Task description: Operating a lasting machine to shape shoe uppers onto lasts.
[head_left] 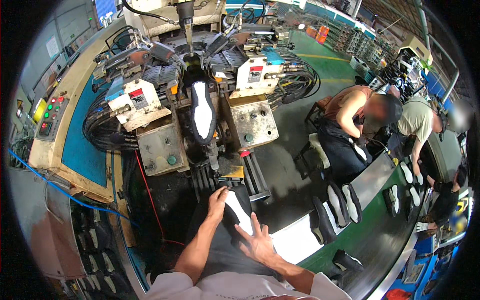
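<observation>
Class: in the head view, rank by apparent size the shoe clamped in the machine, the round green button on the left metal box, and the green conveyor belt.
1. Green conveyor belt
2. Black shoe with white sole, clamped in the machine
3. Round green button

Nearness to the camera affects apparent sizes, but these gaps are plain.

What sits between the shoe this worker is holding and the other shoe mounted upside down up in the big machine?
In the head view, between the held shoe and the mounted shoe stands the machine's dark metal support post with a yellow plate at its foot.
</observation>
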`<action>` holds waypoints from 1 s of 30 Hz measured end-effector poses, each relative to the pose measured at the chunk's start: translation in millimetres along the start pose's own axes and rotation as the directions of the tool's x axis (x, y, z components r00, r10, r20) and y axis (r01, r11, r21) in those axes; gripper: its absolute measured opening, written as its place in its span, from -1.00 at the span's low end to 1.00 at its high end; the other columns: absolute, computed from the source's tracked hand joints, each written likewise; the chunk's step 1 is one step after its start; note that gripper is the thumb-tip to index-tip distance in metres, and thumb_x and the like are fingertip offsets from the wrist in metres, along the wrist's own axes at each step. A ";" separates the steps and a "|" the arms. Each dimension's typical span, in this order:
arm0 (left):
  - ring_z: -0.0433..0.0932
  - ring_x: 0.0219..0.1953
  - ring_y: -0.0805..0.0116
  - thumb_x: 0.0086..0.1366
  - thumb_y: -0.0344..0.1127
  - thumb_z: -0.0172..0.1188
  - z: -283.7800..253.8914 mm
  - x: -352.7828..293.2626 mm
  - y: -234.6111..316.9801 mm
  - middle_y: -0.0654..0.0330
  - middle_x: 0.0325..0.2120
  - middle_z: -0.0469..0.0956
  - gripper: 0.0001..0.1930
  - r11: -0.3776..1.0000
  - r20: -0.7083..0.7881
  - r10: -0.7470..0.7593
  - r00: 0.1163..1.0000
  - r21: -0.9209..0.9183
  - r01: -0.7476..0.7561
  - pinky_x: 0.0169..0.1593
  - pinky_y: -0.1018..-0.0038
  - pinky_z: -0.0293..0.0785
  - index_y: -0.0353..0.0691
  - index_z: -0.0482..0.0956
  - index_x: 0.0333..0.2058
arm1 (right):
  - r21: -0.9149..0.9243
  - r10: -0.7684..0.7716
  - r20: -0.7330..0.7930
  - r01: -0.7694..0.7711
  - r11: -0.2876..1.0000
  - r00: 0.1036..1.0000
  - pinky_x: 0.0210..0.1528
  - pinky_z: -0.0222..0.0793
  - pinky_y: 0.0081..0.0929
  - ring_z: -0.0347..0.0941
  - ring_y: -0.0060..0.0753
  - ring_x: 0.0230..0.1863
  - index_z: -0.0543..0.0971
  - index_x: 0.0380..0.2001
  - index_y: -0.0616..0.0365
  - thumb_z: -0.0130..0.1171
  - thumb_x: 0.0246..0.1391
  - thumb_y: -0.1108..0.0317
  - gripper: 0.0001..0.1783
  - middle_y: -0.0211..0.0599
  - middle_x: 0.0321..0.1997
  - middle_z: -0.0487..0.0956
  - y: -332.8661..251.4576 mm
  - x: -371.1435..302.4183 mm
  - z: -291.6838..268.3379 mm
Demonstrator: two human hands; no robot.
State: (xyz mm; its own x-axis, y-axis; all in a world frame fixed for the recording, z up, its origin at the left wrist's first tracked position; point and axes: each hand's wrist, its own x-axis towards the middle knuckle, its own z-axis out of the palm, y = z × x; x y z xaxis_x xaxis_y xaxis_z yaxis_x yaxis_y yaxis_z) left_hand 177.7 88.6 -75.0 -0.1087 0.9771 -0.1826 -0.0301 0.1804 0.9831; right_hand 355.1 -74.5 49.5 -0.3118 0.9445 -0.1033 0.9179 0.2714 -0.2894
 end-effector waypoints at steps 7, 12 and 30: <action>0.61 -0.22 0.37 0.54 -0.21 0.16 -3.8 2.3 -11.5 0.14 -0.30 0.75 -0.66 0.995 -0.082 0.011 0.997 0.101 -0.003 -0.03 0.36 0.51 -0.35 0.77 -0.02 | 0.029 -0.009 0.039 0.008 1.000 0.999 -0.06 0.69 0.10 0.39 0.39 0.08 0.43 0.48 -0.58 0.48 0.05 0.01 -0.11 0.29 0.70 -0.16 -8.5 8.3 4.6; 0.66 -0.10 0.33 0.55 -0.23 0.19 -1.2 9.4 6.3 0.18 -0.21 0.76 -0.68 0.974 -0.020 -0.006 1.000 0.227 0.010 0.04 0.35 0.51 -0.38 0.72 0.03 | 0.100 0.031 0.007 -0.031 0.995 1.000 0.10 0.60 0.14 0.38 0.32 0.10 0.52 0.43 -0.51 0.50 0.04 0.09 -0.17 0.25 0.70 -0.09 -1.7 15.2 -1.1; 0.56 0.26 0.26 0.52 -0.16 0.21 -92.6 206.2 229.9 0.14 0.34 0.51 -0.24 0.799 0.236 0.218 0.947 -0.600 -0.034 0.31 0.27 0.55 -0.10 0.14 0.59 | 0.018 -0.097 -0.488 0.122 0.992 0.867 0.32 0.47 0.13 0.37 0.43 0.28 0.56 0.41 -0.43 0.49 0.02 0.16 -0.19 0.38 0.65 0.06 -5.3 237.4 -153.9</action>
State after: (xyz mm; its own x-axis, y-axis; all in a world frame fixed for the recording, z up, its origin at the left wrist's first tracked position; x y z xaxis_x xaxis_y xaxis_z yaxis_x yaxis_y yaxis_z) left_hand 56.4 321.2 112.5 0.1249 0.9912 0.0432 -0.6168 0.0435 0.7859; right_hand 313.9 176.8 172.9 -0.2399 0.8831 0.4031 0.8685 0.3808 -0.3173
